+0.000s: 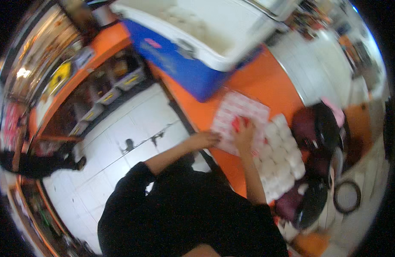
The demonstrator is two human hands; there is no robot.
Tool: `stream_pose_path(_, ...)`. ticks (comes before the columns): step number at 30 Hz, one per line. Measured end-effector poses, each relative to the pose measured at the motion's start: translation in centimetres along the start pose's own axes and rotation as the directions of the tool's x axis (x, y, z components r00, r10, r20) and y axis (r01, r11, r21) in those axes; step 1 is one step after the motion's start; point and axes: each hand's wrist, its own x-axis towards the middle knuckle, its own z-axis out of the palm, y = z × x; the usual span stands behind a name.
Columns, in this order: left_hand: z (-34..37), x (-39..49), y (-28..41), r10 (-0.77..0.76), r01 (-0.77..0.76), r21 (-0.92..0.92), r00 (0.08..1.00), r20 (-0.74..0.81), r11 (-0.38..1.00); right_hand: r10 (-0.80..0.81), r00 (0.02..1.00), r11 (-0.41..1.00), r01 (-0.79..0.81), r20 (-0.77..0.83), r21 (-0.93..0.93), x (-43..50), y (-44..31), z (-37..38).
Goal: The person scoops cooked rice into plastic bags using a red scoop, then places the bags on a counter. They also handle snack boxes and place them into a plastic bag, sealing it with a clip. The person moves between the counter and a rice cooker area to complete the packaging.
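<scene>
A red-and-white patterned sheet [225, 112], apparently paper, lies on an orange counter [261, 77]. My right hand [244, 135] is over its middle, fingers curled around a small red thing [236, 123] too blurred to name. At the sheet's near left edge is my left hand [206, 140]; blur hides whether its fingertips grip the edge. Beside my right forearm sit many rounded white items [277, 157] packed in rows, partly overlapping or abutting the sheet.
A large blue cooler box [184, 70] with a white rim stands open beyond the sheet. Dark round-topped containers [326, 125] stand at the right. Across the white tiled floor [120, 170], bins [110, 96] line a shelf under another orange counter. A black animal [40, 163] is at far left.
</scene>
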Motion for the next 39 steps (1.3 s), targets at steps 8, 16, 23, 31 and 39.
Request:
stream_pose_path(8, -0.5, 1.6, 0.5, 0.108, -0.15, 0.406, 0.986, 0.124, 0.902, -0.08, 0.994, 0.994, 0.073, -0.075, -0.085, -0.4, 1.6, 1.8)
stream_pose_path(16, -1.6, 2.5, 2.4, 0.1, -0.104, 0.546, 0.994, 0.038, 0.831, -0.065, 0.997, 0.995, 0.067, 0.035, -0.077, -0.5, 2.1, 1.3)
stream_pose_path(23, -1.0, 3.4, 2.1, 0.023, -0.071, 0.554, 0.995, 0.093, 0.829, -0.151, 0.988, 0.986, 0.147, -0.043, -0.084, -0.6, 1.5, 1.1)
stream_pose_path(31, -1.1, 3.0, 1.9, 0.027, -0.018, 0.506, 1.0, -0.012, 0.862, -0.137, 0.99, 0.987, 0.133, -0.039, -0.089, -0.7, 1.9, 1.3)
stream_pose_path(39, -2.1, 3.0, 3.1, 0.086, -0.031, 0.472, 0.992, -0.096, 0.881, -0.142, 0.988, 0.989, 0.139, 0.064, 0.045, -0.5, 3.3, 1.7)
